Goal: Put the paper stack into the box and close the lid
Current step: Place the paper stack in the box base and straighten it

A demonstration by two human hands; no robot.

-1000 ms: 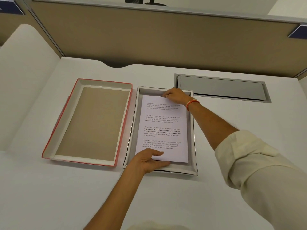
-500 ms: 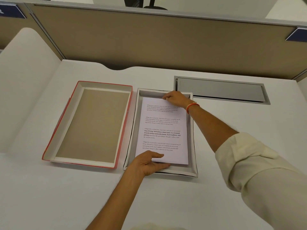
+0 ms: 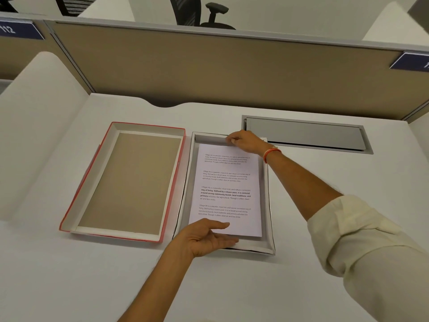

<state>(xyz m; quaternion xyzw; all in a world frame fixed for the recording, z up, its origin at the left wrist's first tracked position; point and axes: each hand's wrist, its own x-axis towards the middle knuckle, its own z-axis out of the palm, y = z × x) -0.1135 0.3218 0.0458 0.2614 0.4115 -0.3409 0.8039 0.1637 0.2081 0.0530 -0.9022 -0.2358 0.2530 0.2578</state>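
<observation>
The paper stack point(image 3: 227, 182), white with printed paragraphs, lies inside the shallow grey-white box point(image 3: 266, 201) at the middle of the desk. My left hand point(image 3: 204, 238) grips the stack's near edge, thumb on top and fingers under it, over the box's near wall. My right hand point(image 3: 246, 141), with an orange band on the wrist, pinches the stack's far edge by the box's far wall. The red-edged lid point(image 3: 130, 182) lies upside down just left of the box, its brown inside facing up.
A grey metal cable flap point(image 3: 304, 134) is set into the desk behind and right of the box. A tan partition point(image 3: 209, 70) closes the back, and a white divider point(image 3: 34, 135) rises at the left. Bare white desk point(image 3: 92, 275) lies in front.
The view has tilted upward. Both hands stay on the paper's two ends; my left hand's fingers have stretched out further under the near edge.
</observation>
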